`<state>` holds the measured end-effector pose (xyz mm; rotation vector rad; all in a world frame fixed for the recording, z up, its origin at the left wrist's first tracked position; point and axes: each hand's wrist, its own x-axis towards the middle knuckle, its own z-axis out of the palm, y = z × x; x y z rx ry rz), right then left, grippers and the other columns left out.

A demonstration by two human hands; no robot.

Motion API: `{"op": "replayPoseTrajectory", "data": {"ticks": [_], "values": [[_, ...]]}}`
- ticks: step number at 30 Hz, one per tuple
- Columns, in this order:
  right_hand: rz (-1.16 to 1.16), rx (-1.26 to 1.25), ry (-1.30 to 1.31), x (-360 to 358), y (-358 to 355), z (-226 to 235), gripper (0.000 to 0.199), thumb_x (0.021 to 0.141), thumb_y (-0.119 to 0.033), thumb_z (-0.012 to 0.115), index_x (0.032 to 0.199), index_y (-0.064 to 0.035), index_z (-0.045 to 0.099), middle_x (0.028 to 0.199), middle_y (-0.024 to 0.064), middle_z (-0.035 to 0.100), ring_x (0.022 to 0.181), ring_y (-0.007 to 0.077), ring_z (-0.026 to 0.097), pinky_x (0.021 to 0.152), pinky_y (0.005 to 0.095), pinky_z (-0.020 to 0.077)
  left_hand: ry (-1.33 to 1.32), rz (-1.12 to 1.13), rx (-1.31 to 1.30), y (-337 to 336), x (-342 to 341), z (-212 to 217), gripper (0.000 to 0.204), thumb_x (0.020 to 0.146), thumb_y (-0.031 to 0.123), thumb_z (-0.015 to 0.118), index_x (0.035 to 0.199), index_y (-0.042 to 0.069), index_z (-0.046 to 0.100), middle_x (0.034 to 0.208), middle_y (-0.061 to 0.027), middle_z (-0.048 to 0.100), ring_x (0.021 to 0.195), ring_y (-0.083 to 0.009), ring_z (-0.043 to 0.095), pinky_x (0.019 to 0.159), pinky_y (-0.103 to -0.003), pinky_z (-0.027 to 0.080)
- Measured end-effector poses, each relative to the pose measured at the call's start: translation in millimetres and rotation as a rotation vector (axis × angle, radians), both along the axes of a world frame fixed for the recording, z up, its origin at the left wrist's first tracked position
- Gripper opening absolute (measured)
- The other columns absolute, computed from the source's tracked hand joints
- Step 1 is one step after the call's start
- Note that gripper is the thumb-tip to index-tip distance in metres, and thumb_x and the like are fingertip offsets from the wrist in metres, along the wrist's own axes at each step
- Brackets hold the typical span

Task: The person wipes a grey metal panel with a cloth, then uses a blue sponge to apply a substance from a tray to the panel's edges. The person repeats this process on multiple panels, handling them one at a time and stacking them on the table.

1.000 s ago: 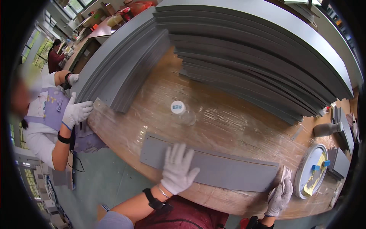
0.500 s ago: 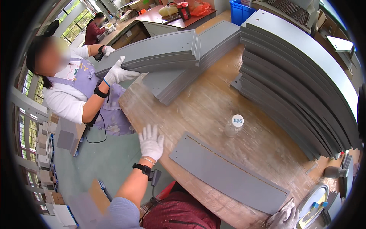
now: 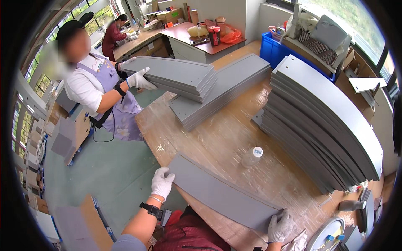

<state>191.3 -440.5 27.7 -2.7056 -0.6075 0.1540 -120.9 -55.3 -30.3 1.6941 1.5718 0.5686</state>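
Note:
A long grey panel (image 3: 222, 190) lies along the near edge of the table, a thin yellowish line running down its far side. My left hand (image 3: 162, 183), in a white knit glove, is closed on the panel's left end, thumb on top. At the other end my right hand (image 3: 280, 226), in a worn glove, grips the corner with its fingers over the upper face. Beyond the panel stands a clear jar (image 3: 251, 158) with a white lid. A crumpled whitish cloth (image 3: 295, 242) is beside my right hand.
A tall stack of grey panels (image 3: 326, 113) fills the right side of the table (image 3: 217, 146). Across from me a co-worker (image 3: 100, 79) holds several panels (image 3: 173, 75) over another pile (image 3: 226, 88). A round white lid (image 3: 326, 234) with blue clips sits at the lower right.
My left hand has gone from open beside the panel to gripping its left end. My right hand has left the cloth and taken the right end. The panel has shifted slightly left.

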Motion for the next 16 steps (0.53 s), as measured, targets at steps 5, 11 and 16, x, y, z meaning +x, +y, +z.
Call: {"op": "replayPoseTrajectory", "data": {"ticks": [5,11,16], "values": [[-0.107,0.245,-0.232,-1,-8,-40,0.051,0.072,-0.014,0.074,0.120,-0.0003,0.064,0.082,0.0147,0.065,0.079,0.0329,0.064,0.073,0.0442,0.0506,0.134,0.071,-0.443,36,-7,74,0.061,0.075,0.037,0.087,0.114,-0.003,0.064,0.106,-0.0139,0.070,0.091,-0.0253,0.068,0.078,-0.040,0.057],[-0.509,0.576,0.744,17,-27,-25,0.046,0.088,-0.024,0.072,0.129,-0.0039,0.064,0.110,0.0198,0.070,0.099,0.0325,0.066,0.094,0.0394,0.0504,-0.501,-0.267,-1.011,67,-54,65,0.046,0.087,0.019,0.078,0.125,-0.004,0.066,0.112,-0.0133,0.073,0.100,-0.0232,0.070,0.090,-0.037,0.055],[-0.391,1.131,0.899,1,-29,50,0.065,0.080,-0.029,0.075,0.136,0.0009,0.057,0.110,0.0243,0.070,0.102,0.0379,0.070,0.098,0.0442,0.0556,-0.790,-0.340,-0.995,77,-56,74,0.066,0.084,0.017,0.082,0.142,-0.002,0.056,0.132,-0.0168,0.065,0.129,-0.0277,0.058,0.115,-0.044,0.037]]}}
